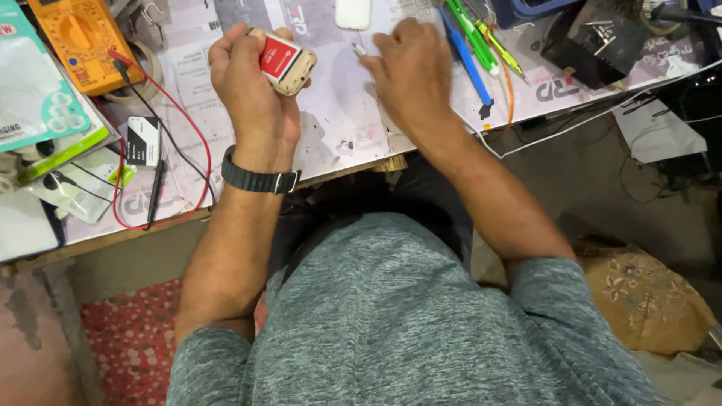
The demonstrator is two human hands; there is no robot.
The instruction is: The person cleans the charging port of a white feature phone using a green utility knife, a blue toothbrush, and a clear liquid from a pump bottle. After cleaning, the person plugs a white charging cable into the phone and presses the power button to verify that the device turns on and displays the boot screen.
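Observation:
My left hand (pixel 244 83) grips a small beige phone body (pixel 288 66) with a red and white battery showing in its open back, held above the printed white mat (pixel 338 128) on the workbench. A black watch sits on that wrist. My right hand (pixel 410 71) rests palm down on the mat just to the right, fingers curled, with a small silvery metal piece (pixel 359 50) sticking out at the fingertips. What that piece is cannot be made out.
An orange multimeter (pixel 75 37) with red and black leads (pixel 199 143) lies at the left, beside packaged goods (pixel 34 98) and a black battery (pixel 143 140). Blue and green tools (pixel 470 45), a black part (pixel 594 45) and cables lie right. A white object (pixel 353 13) sits ahead.

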